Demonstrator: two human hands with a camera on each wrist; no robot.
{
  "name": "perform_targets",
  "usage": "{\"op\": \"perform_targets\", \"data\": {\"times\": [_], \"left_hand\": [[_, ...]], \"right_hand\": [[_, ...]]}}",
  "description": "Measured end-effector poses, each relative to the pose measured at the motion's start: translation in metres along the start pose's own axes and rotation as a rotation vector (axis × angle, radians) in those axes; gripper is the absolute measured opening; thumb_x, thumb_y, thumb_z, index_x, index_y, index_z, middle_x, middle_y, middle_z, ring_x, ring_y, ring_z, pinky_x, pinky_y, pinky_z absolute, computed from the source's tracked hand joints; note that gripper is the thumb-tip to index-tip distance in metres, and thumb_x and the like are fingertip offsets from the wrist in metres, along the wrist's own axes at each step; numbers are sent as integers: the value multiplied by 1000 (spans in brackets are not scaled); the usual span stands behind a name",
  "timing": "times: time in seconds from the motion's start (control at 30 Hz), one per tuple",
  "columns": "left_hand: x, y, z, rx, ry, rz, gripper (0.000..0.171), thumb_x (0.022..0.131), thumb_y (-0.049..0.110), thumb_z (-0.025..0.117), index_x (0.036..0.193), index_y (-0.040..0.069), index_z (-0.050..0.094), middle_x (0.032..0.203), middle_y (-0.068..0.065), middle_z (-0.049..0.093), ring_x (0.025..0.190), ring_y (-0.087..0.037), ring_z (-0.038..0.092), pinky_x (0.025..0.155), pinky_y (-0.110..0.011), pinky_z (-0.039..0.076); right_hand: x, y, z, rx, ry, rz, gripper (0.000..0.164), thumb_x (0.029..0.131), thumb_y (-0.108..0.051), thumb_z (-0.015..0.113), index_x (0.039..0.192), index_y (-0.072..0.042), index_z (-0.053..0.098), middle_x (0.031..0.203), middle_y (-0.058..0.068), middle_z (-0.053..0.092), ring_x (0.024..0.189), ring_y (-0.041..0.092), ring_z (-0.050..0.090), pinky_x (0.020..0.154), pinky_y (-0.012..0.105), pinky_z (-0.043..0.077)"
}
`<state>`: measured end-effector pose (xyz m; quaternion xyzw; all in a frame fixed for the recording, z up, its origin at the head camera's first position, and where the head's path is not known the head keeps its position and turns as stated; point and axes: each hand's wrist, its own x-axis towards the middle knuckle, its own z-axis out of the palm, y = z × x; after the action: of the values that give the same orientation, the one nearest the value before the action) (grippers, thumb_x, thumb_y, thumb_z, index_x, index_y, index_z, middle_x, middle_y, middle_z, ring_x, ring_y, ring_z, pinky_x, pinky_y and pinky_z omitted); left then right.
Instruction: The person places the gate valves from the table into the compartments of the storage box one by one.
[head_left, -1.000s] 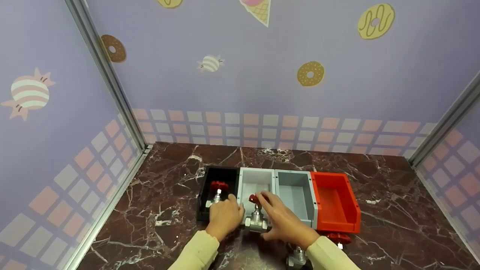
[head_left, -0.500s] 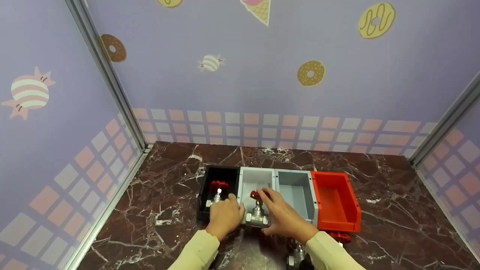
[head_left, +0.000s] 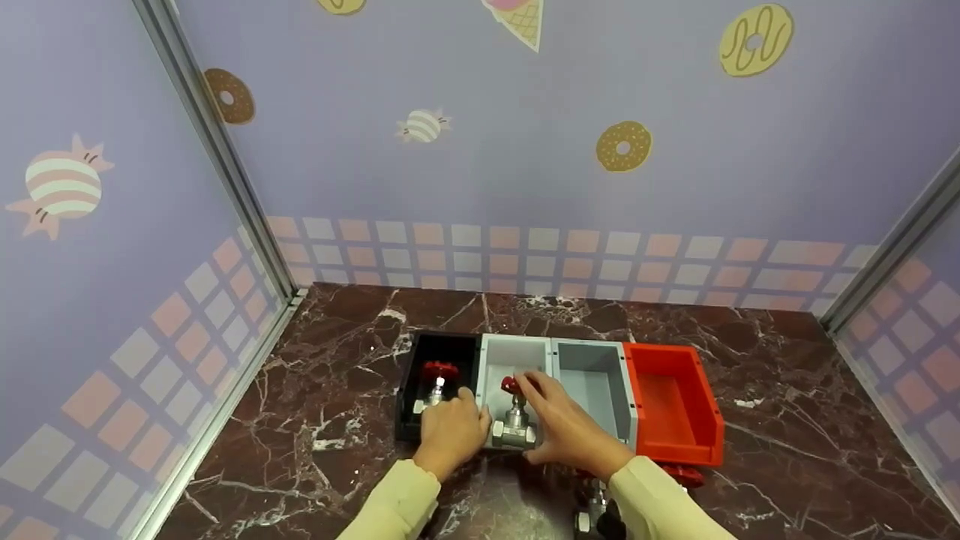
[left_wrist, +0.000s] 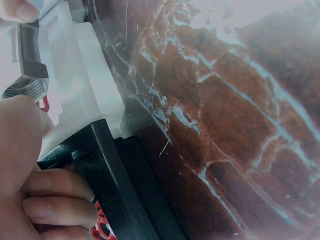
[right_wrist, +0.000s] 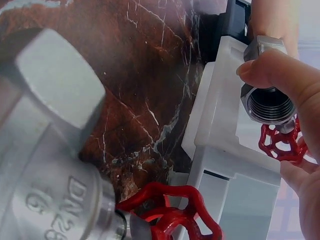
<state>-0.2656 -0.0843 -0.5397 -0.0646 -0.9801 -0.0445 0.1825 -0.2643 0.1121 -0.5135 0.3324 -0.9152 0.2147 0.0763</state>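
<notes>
My right hand [head_left: 566, 424] holds a steel gate valve [head_left: 514, 431] by its body and red handwheel, over the front of the white bin [head_left: 517, 345]. The right wrist view has the thumb [right_wrist: 265, 70] across the valve's threaded end [right_wrist: 270, 107] and fingers at the handwheel [right_wrist: 280, 142]. My left hand [head_left: 452, 429] grips the adjoining walls of the black bin [head_left: 405, 382] and the white bin. Its curled fingers [left_wrist: 57, 197] reach into the black bin in the left wrist view. Another valve [head_left: 435, 386] with a red handwheel sits in the black bin.
Right of the white bin stand a grey bin [head_left: 596, 390] and a red bin [head_left: 671, 409], joined in one row. Two more valves lie near my right forearm: a steel body [head_left: 589, 517] and a red handwheel [head_left: 684, 475]. Patterned walls [head_left: 480, 150] enclose the marbled tabletop [head_left: 300, 450].
My right hand has carried the valve slightly up and forward, further over the white bin. The left hand stays on the bin walls.
</notes>
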Motion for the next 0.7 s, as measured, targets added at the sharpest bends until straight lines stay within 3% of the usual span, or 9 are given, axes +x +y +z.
{"op": "perform_targets", "data": {"times": [0.7], "left_hand": [[1, 0, 1, -4, -25, -10, 31, 83, 39, 53, 75, 10, 49, 55, -9, 59, 45, -28, 55, 40, -40, 36]], "right_hand": [[12, 5, -4, -25, -20, -8, 119, 47, -25, 84, 145, -10, 19, 143, 19, 28, 129, 33, 35, 100, 40, 39]]}}
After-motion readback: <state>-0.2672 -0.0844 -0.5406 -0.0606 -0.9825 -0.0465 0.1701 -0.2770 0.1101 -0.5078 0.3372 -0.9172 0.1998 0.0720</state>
